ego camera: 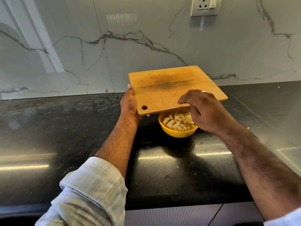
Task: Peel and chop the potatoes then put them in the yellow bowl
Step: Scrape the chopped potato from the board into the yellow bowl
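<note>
yellow bowl (177, 132) on dark counter, heaped with pale chopped potato pieces (178, 122)

— Where is the left hand (129, 101)?
— Far out ahead, arm stretched forward, sleeve rolled up to the elbow. The palm lies along the left edge of the board it holds, and a fingertip shows above the far end of the hand.
— And the right hand (202, 110)?
— Just to the right, arm bare and reaching in from the near right. The back of the hand faces up, fingers loosely curled and pointing left, gripping nothing. There is a ring on one finger.
— Do the hands touch?
— No, they are apart.
</note>
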